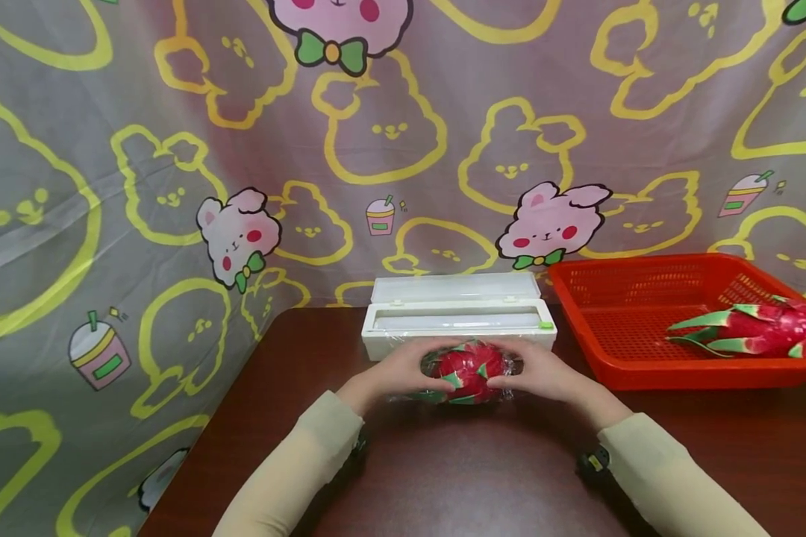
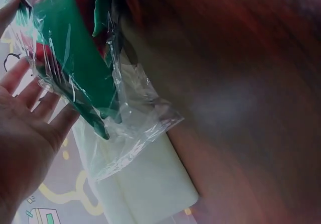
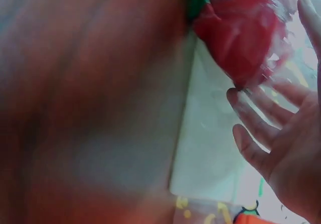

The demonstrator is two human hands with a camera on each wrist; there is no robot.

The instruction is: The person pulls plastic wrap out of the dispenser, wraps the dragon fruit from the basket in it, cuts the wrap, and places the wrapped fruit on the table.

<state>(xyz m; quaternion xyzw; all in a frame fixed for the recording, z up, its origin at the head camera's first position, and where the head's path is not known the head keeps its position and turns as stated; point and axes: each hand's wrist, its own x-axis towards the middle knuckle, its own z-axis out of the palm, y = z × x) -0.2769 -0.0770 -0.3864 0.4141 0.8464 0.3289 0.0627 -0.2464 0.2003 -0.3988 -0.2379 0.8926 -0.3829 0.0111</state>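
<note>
A red dragon fruit (image 1: 466, 373) with green-tipped scales is between my two hands, in front of the white box. Clear cling film (image 2: 143, 143) covers it, and a loose flap sticks out past its leafy end in the left wrist view. My left hand (image 1: 403, 369) holds the leafy end, thumb at the front and fingers round the far side. At the rounded end, my right hand (image 1: 544, 371) holds the wrapped fruit the same way, its fingertips close to the film in the right wrist view.
Behind the fruit stands a white cling film dispenser (image 1: 371, 344), lid raised, with a roll inside and a green slider at its right. A red plastic basket (image 1: 634, 373) at right holds another dragon fruit (image 1: 772, 327). A patterned curtain (image 1: 410, 149) hangs behind the brown table (image 1: 470, 477).
</note>
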